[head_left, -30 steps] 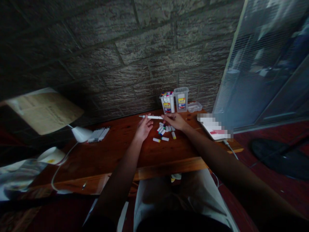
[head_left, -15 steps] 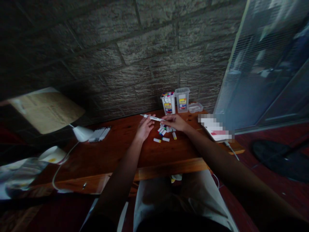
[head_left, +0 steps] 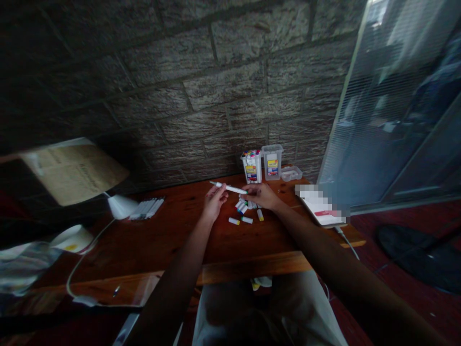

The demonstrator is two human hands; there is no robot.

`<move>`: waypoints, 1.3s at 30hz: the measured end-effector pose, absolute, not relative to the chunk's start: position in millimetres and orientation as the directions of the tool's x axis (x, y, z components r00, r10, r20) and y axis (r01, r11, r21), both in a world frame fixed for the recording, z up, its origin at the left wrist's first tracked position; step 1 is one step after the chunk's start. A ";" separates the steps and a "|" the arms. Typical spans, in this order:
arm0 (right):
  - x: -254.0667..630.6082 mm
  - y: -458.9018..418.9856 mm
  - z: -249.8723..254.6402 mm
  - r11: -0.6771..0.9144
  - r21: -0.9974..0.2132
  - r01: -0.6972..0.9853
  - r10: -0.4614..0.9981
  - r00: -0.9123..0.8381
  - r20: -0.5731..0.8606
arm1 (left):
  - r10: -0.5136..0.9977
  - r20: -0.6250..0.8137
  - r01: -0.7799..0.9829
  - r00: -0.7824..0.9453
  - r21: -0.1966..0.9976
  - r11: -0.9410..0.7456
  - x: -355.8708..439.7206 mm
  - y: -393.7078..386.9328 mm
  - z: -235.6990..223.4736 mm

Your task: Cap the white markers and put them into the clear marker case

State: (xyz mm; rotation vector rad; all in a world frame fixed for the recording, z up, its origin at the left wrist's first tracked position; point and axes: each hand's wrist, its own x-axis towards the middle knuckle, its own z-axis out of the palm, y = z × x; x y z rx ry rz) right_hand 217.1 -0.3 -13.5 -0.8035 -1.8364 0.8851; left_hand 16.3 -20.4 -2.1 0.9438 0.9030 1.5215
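A white marker [head_left: 236,189] is held level above the wooden table, its thin tip uncapped at the left and a green end at the right. My left hand [head_left: 215,199] pinches it near the tip. Closed on the green end is my right hand [head_left: 264,196]. Below the hands lies a small pile of marker caps [head_left: 243,207], with a few loose ones such as the yellow-ended cap [head_left: 234,221] nearer me. Several uncapped white markers [head_left: 147,208] lie side by side at the left, by the lamp base.
Against the stone wall stand a clear case full of markers [head_left: 252,167], another clear case [head_left: 272,163] and a shallow clear lid [head_left: 291,173]. A lamp [head_left: 77,168] and a paper cup [head_left: 74,239] are at the left; a white box-like item [head_left: 324,206] with a cable is at the right.
My left fingers, spread along the marker before, now pinch it near its tip. The marker has turned slightly, so its printing no longer shows. The camera view has tilted up a little.
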 end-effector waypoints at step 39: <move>215.6 1.2 -13.7 0.480 -0.868 0.129 0.846 -0.329 0.419 | 0.936 0.351 0.092 -0.038 0.934 -0.346 11.5 -8.3 -28.4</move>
